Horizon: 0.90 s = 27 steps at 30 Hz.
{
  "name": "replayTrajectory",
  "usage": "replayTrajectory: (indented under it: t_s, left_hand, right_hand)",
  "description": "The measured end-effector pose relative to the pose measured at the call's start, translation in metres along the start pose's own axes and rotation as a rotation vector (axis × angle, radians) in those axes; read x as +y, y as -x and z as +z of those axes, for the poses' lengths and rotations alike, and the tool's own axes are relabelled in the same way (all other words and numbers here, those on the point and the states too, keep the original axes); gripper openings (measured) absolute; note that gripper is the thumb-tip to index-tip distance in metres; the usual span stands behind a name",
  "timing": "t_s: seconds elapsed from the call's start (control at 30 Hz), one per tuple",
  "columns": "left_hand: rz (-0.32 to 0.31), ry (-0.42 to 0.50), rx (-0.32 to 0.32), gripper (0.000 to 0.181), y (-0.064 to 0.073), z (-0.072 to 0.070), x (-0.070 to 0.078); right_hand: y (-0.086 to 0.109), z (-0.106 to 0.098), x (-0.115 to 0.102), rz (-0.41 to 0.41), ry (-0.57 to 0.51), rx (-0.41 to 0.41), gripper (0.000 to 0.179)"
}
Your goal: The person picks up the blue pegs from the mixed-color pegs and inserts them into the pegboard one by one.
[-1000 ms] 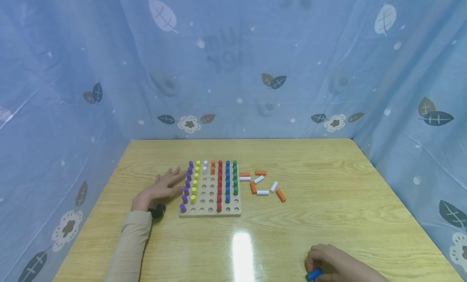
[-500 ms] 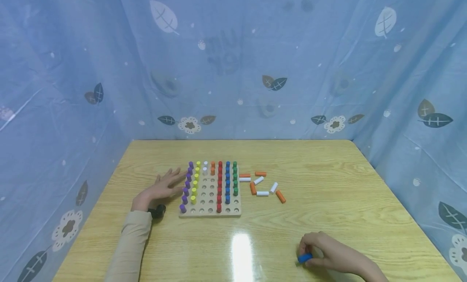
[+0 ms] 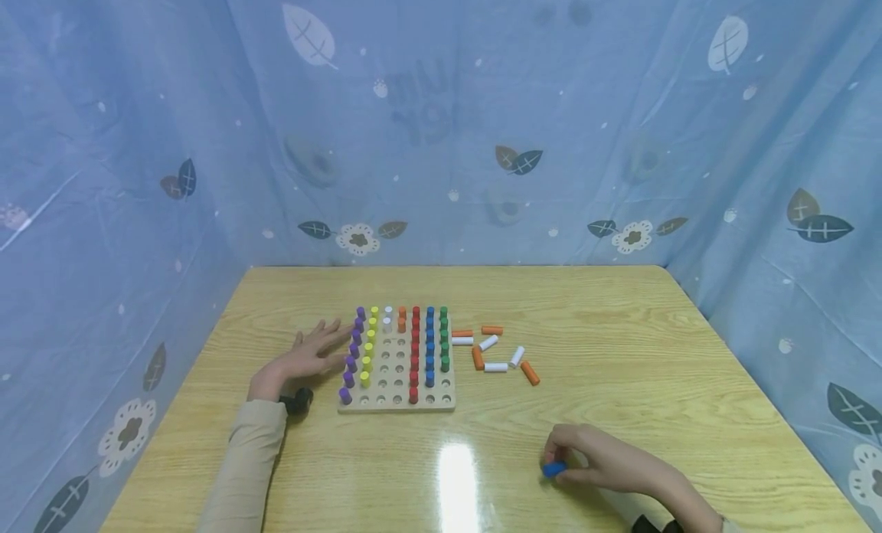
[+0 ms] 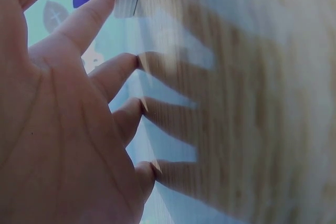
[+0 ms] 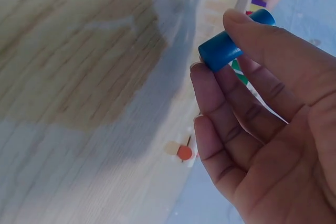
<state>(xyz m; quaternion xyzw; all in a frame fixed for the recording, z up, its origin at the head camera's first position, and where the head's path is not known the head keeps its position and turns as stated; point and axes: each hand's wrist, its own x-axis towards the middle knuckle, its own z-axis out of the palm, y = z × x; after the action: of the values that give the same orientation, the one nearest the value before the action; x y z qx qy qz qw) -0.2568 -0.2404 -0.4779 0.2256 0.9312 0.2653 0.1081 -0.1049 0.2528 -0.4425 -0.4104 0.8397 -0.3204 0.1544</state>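
Note:
A wooden pegboard [image 3: 441, 404] stands left of the middle of the table, with rows of purple, yellow, white, orange, red, blue and green pegs and some bare holes. My left hand [image 3: 306, 357] lies with spread fingers at its left side; in the left wrist view a finger [image 4: 97, 11] touches the board's edge. Over the table's front right, my right hand [image 3: 606, 458] pinches a blue peg [image 5: 220, 51] between thumb and fingers. That peg is tilted in the right wrist view, both its ends showing.
Loose white pegs [image 3: 495, 367] and orange pegs [image 3: 530, 373] lie scattered just right of the board. A blue patterned curtain [image 3: 455, 119] encloses the table [image 3: 620, 349] at the back and sides.
My right hand has moved from the front edge forward and to the left, carrying the blue peg. The left hand and the board have stayed in place.

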Motion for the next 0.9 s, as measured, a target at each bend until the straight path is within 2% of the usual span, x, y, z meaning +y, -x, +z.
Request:
replayTrajectory:
  t_s: [0.37, 0.57, 0.9]
  left_hand:
    - [-0.006, 0.005, 0.002, 0.064, 0.002, 0.000, 0.001]
    - [0.009, 0.006, 0.007, 0.063, 0.000, 0.002, -0.001]
    - [0.020, 0.019, 0.008, 0.064, 0.001, 0.000, 0.000]
  right_hand:
    - [-0.017, -0.002, 0.002, -0.029, 0.038, 0.000, 0.014]
    - [-0.028, -0.004, 0.002, -0.014, 0.060, 0.004, 0.014]
    - [-0.051, -0.009, 0.005, -0.043, 0.110, 0.027, 0.014]
